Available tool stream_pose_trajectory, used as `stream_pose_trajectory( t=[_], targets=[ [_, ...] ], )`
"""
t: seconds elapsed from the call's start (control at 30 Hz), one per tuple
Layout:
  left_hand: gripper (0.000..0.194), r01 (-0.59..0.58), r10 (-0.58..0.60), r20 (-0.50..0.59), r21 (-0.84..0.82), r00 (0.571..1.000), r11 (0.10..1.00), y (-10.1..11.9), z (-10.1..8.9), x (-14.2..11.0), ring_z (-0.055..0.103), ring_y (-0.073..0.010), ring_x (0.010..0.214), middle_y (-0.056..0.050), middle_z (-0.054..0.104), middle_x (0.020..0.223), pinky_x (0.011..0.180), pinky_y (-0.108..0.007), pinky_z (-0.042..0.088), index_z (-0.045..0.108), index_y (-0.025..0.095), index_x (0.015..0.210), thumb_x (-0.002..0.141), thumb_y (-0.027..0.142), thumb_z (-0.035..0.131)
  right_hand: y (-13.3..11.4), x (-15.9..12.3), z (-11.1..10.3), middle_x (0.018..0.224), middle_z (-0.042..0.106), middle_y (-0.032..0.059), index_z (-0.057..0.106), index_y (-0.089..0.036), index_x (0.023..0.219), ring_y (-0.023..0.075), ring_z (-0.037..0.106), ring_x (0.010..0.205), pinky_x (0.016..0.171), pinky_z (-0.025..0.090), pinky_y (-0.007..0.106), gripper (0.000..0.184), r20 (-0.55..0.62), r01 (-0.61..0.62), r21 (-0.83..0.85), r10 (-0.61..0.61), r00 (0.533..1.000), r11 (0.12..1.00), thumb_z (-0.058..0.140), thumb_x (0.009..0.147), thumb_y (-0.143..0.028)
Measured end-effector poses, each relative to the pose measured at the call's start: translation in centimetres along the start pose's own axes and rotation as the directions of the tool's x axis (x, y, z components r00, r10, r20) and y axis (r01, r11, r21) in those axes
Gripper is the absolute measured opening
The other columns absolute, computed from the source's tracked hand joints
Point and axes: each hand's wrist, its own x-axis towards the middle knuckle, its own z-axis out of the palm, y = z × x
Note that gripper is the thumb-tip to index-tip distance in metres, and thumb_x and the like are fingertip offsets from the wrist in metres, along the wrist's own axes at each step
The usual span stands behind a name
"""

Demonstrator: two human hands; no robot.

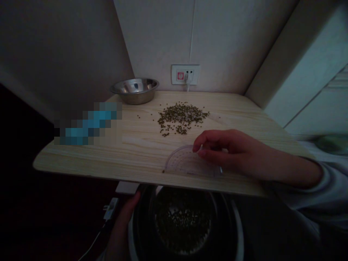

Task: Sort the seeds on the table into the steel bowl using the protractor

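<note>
My right hand [231,148] pinches the curved edge of a clear plastic protractor [179,161] between thumb and fingers. The protractor's straight side runs near the table's front edge, with one small bean close to its left corner. Beyond it lies a loose pile of small dark-green beans [182,114], probably mung beans. Below the table edge, my left hand [123,224] grips the left side of a round metal bowl [131,230]. More of the small beans are inside this bowl. Its interior is dark, and most of my left fingers are hidden.
A shallow stainless steel bowl [137,96] stands at the table's back left. A blurred blue item [89,125] lies on the left side. On the back wall, a plug sits in a socket [175,78]. A white plug with a cord [110,208] hangs below the light wooden table [130,152].
</note>
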Motion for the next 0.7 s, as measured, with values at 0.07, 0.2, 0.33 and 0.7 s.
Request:
stream_pose_trajectory(
  t=[0.07, 0.2, 0.33, 0.7],
  targets=[
    [0.015, 0.010, -0.010, -0.031, 0.003, 0.999, 1.000, -0.2, -0.5, 0.3, 0.062, -0.0200, 0.071, 0.003, 0.068, 0.067, 0.063, -0.028, 0.050, 0.065, 0.020, 0.072, 0.068, 0.015, 0.052, 0.0, 0.0, 0.0, 0.061, 0.052, -0.0014, 0.052, -0.017, 0.085, 0.0075, 0.045, 0.051, 0.046, 0.032, 0.020, 0.019, 0.003, -0.006, -0.019, 0.006, 1.000, 1.000, 0.041, 0.076, -0.030],
    [0.021, -0.003, 0.004, -0.075, 0.003, 0.997, 1.000, -0.3, -0.7, 0.6, 0.059, -0.0237, 0.080, 0.003, 0.068, 0.068, 0.073, -0.035, 0.046, 0.065, 0.023, 0.081, 0.066, 0.015, 0.052, 0.1, 0.2, -0.1, 0.061, 0.052, -0.0016, 0.051, -0.018, 0.084, 0.0075, 0.045, 0.052, 0.046, 0.032, 0.020, 0.019, -0.035, -0.027, -0.034, 0.026, 0.999, 0.999, 0.039, 0.077, -0.031],
    [0.023, 0.022, -0.022, 0.014, -0.004, 1.000, 1.000, 0.1, -0.1, 0.4, 0.059, -0.0254, 0.081, 0.001, 0.068, 0.061, 0.074, -0.038, 0.045, 0.065, 0.022, 0.085, 0.066, 0.017, 0.052, -0.1, 0.3, -0.1, 0.060, 0.052, -0.0014, 0.050, -0.017, 0.085, 0.0075, 0.045, 0.052, 0.046, 0.032, 0.020, 0.022, -0.062, -0.032, -0.014, 0.031, 0.998, 0.999, 0.039, 0.077, -0.034],
    [0.025, 0.034, -0.025, 0.154, -0.053, 0.988, 0.998, 0.3, 3.1, -3.0, 0.052, -0.0201, 0.088, -0.005, 0.055, 0.104, 0.074, -0.040, 0.041, 0.055, 0.022, 0.095, 0.076, 0.034, 0.042, -1.5, 0.9, 1.3, 0.061, 0.053, -0.0016, 0.049, -0.018, 0.087, 0.0066, 0.045, 0.052, 0.047, 0.033, 0.019, 0.021, -0.073, 0.021, 0.014, -0.020, 0.997, 1.000, 0.038, 0.078, -0.032]
  ],
)
